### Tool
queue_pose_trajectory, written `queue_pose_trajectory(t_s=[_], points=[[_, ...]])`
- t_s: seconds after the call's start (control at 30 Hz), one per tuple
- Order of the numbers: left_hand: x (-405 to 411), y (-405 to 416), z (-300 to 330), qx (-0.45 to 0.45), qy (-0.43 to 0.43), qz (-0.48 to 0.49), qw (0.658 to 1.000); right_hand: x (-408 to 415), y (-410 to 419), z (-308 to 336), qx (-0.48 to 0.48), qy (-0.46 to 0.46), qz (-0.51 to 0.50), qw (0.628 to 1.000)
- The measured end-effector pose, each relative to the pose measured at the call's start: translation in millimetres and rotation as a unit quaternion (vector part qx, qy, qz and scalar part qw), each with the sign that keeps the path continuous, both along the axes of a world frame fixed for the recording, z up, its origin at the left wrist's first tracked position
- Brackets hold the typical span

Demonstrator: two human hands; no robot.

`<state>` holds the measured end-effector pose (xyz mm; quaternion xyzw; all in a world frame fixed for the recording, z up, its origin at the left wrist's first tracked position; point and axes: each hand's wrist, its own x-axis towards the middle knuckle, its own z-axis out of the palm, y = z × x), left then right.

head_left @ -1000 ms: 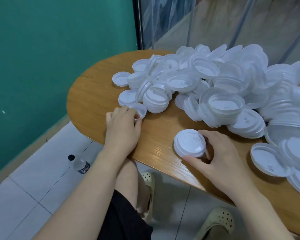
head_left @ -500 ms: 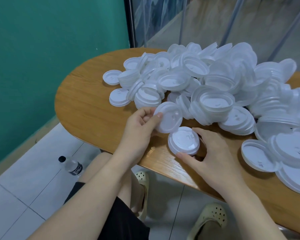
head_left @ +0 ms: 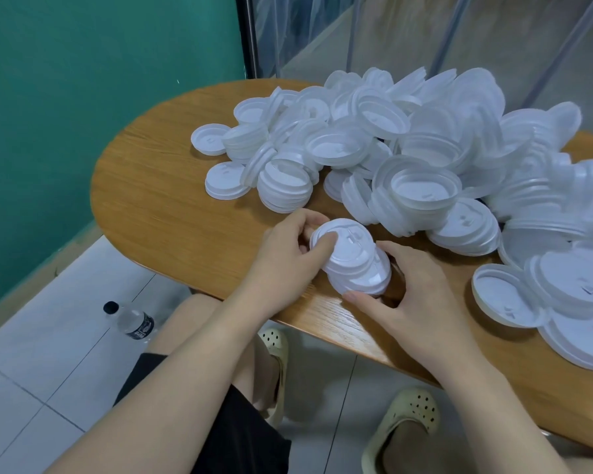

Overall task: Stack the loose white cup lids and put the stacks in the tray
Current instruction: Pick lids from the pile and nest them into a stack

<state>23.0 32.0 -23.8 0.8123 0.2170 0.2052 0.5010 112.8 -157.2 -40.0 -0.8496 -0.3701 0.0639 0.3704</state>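
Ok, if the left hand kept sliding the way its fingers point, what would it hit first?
Probably the right hand gripping the small lid stack; the left hand already holds its top lid.

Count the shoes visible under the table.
2. One cream clog is below the table edge, between the forearms. The other cream clog is further right, beneath the right forearm. Nothing suggests more, though the table hides some floor.

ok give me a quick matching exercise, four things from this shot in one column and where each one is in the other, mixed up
Things
1. water bottle
2. small lid stack
3. lid pile
4. single lid

Places
A. between both hands at the table's near edge
B. lying on the floor tiles
C. heaped across the table's far side
D. flat at the pile's left edge

Pairs: 1-B, 2-A, 3-C, 4-D
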Motion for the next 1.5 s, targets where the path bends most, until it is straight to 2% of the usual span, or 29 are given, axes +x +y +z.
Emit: queue_pose_trajectory(t_s=[0.2, 0.4, 0.63, 1.03, 1.17, 1.23, 1.37, 1.43, 1.5], points=[[-5, 7, -2, 0.028, 0.043, -0.072, 0.996, 0, 0, 0, 0.002, 0.008, 0.000, 1.000], [-1, -1, -1, 0.065, 0.053, -0.099, 0.992, 1, 0, 0, 0.006, 0.008, 0.005, 1.000], [5, -6, -2, 0.122, 0.092, -0.108, 0.982, 4, 1, -4, 0.001, 0.023, 0.001, 1.000], [6, -8, -2, 0.179, 0.089, -0.107, 0.974, 4, -1, -3, 0.014, 0.004, 0.023, 1.000], [6, -8, -3, 0.151, 0.083, -0.071, 0.983, 3, -1, -2, 0.013, -0.013, 0.021, 1.000], [6, -3, -3, 0.157, 0.051, -0.036, 0.986, 2, -1, -2, 0.011, -0.022, 0.024, 0.999], [10, 27, 2, 0.208, -0.017, 0.135, 0.969, 2, -1, -1, 0.012, -0.021, 0.024, 0.999], [14, 40, 2, 0.218, -0.014, 0.202, 0.955, 2, -1, -2, 0.009, -0.023, 0.022, 0.999], [21, 48, 1, 0.216, 0.004, 0.225, 0.950, 1, 0, -1, 0.003, -0.030, 0.020, 0.999]])
